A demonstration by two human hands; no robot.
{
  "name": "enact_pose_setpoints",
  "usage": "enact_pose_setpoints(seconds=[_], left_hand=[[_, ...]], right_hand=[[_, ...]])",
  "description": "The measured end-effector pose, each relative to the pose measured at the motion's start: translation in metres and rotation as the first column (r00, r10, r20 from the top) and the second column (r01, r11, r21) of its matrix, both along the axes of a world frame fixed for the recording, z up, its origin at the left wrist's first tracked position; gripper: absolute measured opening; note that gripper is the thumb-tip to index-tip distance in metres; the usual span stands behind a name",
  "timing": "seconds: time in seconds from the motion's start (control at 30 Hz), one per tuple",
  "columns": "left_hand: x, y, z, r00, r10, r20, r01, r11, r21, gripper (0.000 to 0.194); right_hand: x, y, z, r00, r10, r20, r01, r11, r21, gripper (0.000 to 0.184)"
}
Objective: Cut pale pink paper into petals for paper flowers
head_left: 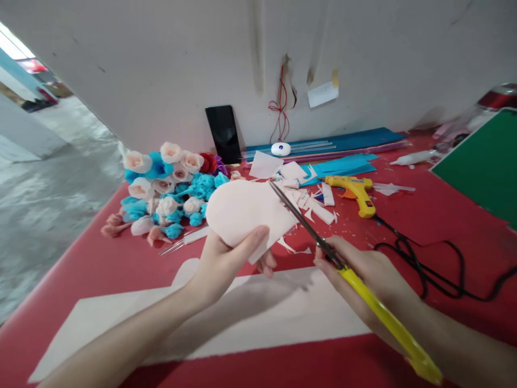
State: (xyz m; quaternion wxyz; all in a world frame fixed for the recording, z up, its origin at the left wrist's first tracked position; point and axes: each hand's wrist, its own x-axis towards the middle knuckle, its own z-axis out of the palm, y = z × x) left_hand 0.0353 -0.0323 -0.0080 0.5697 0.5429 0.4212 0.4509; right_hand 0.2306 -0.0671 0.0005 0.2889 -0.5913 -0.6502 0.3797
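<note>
My left hand (238, 253) pinches a pale pink piece of paper (242, 207) between thumb and fingers, held above the table. Its left end is rounded, and its right side ends in straight edges and a corner. In my right hand (355, 269) is a pair of scissors (375, 304) with yellow handles. The blades point up and left and lie along the paper's right edge; whether they are parted I cannot tell. Below both hands a long pale sheet (258, 323) lies flat, partly hidden by my left forearm.
Paper flowers (173, 188) in white, blue and pink crowd the table's left side. White scraps (315, 207) lie beyond the scissors. A yellow glue gun (355, 191) trails a black cord (420, 264) to the right. A phone (224, 134) leans on the wall; a green board (480, 167) stands far right.
</note>
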Motion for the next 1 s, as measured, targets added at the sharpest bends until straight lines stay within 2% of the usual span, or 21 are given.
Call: enact_pose_setpoints(seconds=[0.1, 0.27, 0.5, 0.57, 0.63, 0.7, 0.73, 0.77, 0.8, 0.83, 0.87, 0.9, 0.93, 0.97, 1.0], left_hand=[[0.001, 0.001, 0.002, 0.999, 0.042, 0.001, -0.042, 0.999, 0.021, 0.024], [0.0, 0.005, 0.001, 0.992, 0.121, 0.015, -0.122, 0.991, 0.059, 0.019], [-0.002, 0.006, -0.001, 0.999, 0.048, -0.014, -0.047, 0.996, 0.082, 0.023], [-0.001, 0.005, -0.002, 1.0, -0.005, -0.025, 0.007, 0.996, 0.086, 0.023], [0.0, 0.003, -0.002, 0.995, -0.06, -0.078, 0.068, 0.992, 0.106, 0.022], [-0.001, 0.002, -0.003, 0.975, -0.034, -0.218, 0.082, 0.973, 0.214, 0.023], [-0.003, 0.002, -0.004, 0.944, -0.004, -0.33, 0.117, 0.939, 0.324, 0.021], [-0.004, 0.002, -0.004, 0.896, 0.075, -0.438, 0.156, 0.871, 0.467, 0.021], [-0.006, 0.003, -0.004, 0.815, 0.14, -0.562, 0.286, 0.746, 0.601, 0.015], [-0.008, 0.003, -0.004, 0.734, 0.203, -0.648, 0.468, 0.54, 0.7, 0.012], [-0.01, 0.004, -0.003, 0.688, 0.328, -0.647, 0.565, 0.317, 0.762, 0.014], [-0.011, 0.005, -0.003, 0.646, 0.421, -0.637, 0.64, 0.157, 0.752, 0.016], [-0.011, 0.005, -0.002, 0.63, 0.483, -0.608, 0.677, 0.043, 0.735, 0.016], [-0.01, 0.005, 0.0, 0.616, 0.531, -0.582, 0.696, -0.023, 0.717, 0.016], [-0.009, 0.004, 0.001, 0.605, 0.551, -0.574, 0.713, -0.055, 0.699, 0.015]], right_hand=[[-0.001, 0.002, -0.004, 0.997, -0.03, 0.071, 0.033, 0.998, -0.046, 0.007], [0.002, 0.003, -0.009, 0.998, -0.004, 0.057, 0.009, 0.996, -0.089, 0.018], [0.003, 0.003, -0.004, 0.991, 0.034, 0.132, -0.013, 0.988, -0.153, 0.009], [0.003, 0.006, -0.001, 0.997, 0.035, 0.063, -0.026, 0.99, -0.139, 0.01], [0.002, 0.009, 0.002, 0.997, -0.023, -0.077, 0.015, 0.995, -0.098, 0.012], [0.003, 0.011, 0.005, 0.963, -0.1, -0.248, 0.08, 0.992, -0.093, 0.014], [0.004, 0.012, 0.007, 0.939, -0.112, -0.326, 0.079, 0.99, -0.112, 0.015], [0.004, 0.012, 0.008, 0.914, -0.106, -0.392, 0.056, 0.989, -0.138, 0.013], [0.005, 0.012, 0.009, 0.892, -0.084, -0.445, 0.012, 0.986, -0.164, 0.012], [0.005, 0.012, 0.01, 0.872, -0.059, -0.486, -0.038, 0.981, -0.188, 0.013], [0.005, 0.011, 0.01, 0.858, -0.045, -0.512, -0.075, 0.975, -0.211, 0.018], [0.005, 0.009, 0.01, 0.85, -0.044, -0.525, -0.095, 0.967, -0.235, 0.024], [0.003, 0.008, 0.009, 0.852, -0.025, -0.523, -0.126, 0.96, -0.252, 0.029], [0.002, 0.006, 0.008, 0.879, 0.006, -0.477, -0.133, 0.963, -0.233, 0.032], [0.0, 0.005, 0.006, 0.92, 0.044, -0.39, -0.124, 0.975, -0.182, 0.032]])
